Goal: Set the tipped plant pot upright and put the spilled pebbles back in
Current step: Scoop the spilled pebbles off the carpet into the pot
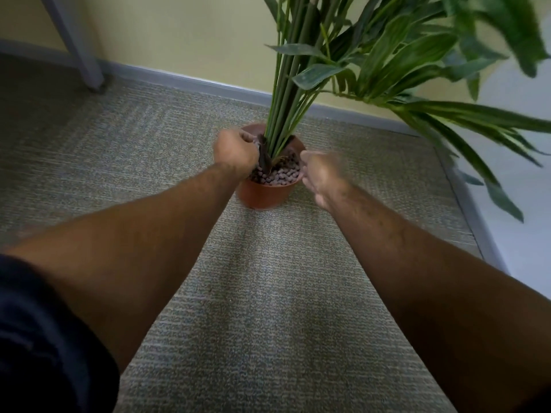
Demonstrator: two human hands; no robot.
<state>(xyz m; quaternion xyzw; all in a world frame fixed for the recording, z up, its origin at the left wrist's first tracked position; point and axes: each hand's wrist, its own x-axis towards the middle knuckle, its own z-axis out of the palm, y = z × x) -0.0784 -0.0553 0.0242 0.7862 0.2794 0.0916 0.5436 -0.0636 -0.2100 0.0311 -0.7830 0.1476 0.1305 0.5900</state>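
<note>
- The terracotta plant pot (264, 190) stands upright on the carpet (268, 293), near the skirting board (190, 83); its stems (286, 93) lean slightly right.
- Brown pebbles (280, 174) fill the pot to the rim. I see none loose on the carpet, so I judge the task close to done.
- My left hand (235, 153) sits over the pot's left rim, its fingers (249, 136) curled in against the stem base; I judge it steadies the plant or presses pebbles down. Whether it holds anything I cannot tell.
- My right hand (323, 174) is blurred just beside the right rim, loosely curled; its grasp I cannot tell.
</note>
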